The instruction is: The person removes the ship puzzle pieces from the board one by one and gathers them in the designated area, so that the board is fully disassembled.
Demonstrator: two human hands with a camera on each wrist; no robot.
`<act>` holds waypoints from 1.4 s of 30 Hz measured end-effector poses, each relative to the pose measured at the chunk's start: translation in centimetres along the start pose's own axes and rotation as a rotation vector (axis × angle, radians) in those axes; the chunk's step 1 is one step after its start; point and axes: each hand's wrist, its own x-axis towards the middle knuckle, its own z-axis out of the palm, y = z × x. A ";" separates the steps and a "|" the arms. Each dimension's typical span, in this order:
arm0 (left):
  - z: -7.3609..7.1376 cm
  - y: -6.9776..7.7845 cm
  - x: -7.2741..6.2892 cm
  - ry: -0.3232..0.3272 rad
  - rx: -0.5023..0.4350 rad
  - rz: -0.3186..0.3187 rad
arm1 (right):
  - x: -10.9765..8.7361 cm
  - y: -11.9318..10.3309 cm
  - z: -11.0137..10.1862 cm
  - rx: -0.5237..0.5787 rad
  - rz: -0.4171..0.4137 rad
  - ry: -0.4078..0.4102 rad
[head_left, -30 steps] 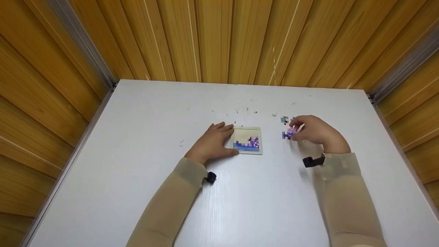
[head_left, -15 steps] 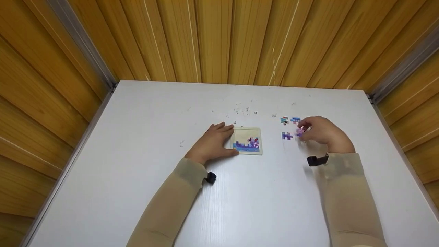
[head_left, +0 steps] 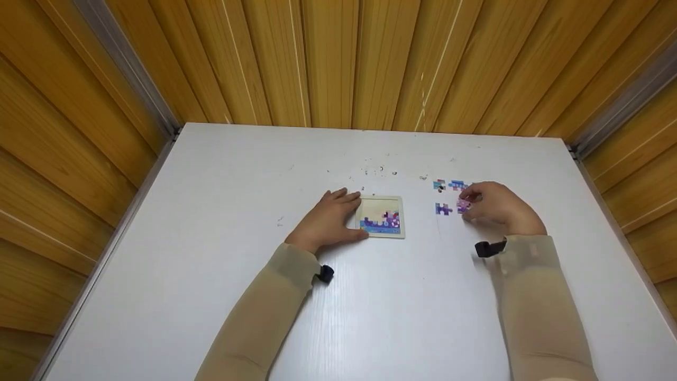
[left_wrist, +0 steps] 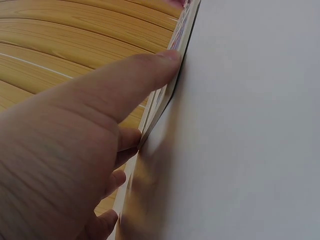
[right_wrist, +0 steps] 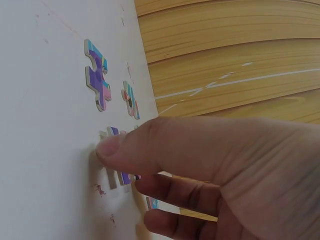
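My left hand rests at the left side of a small framed jigsaw puzzle, its thumb on the lower edge of the frame. In the left wrist view the thumb lies over the frame's rim. The tray's lower part holds fitted purple and blue pieces; its upper part shows bare backing. To the right, my right hand pinches a pink and purple puzzle piece between thumb and fingers. In the right wrist view the thumb covers part of that piece.
A loose purple puzzle piece lies left of the right hand. Behind it are a teal piece and a blue piece. Dark marks dot the white table. A wood-slat wall stands behind the table.
My right hand has shifted a little to the right with the pink and purple puzzle piece, uncovering the blue piece and the loose purple one. The left hand has stayed put.
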 end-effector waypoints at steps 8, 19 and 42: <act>0.1 -0.1 -0.1 0.002 -0.007 0.000 | -0.2 0.0 0.1 0.015 0.022 -0.020; -0.1 0.1 0.0 -0.005 0.010 -0.010 | -0.1 -2.5 -0.5 0.111 -0.019 0.095; 0.0 0.1 0.2 0.004 0.008 0.000 | 0.2 -8.2 3.3 0.410 -0.144 0.197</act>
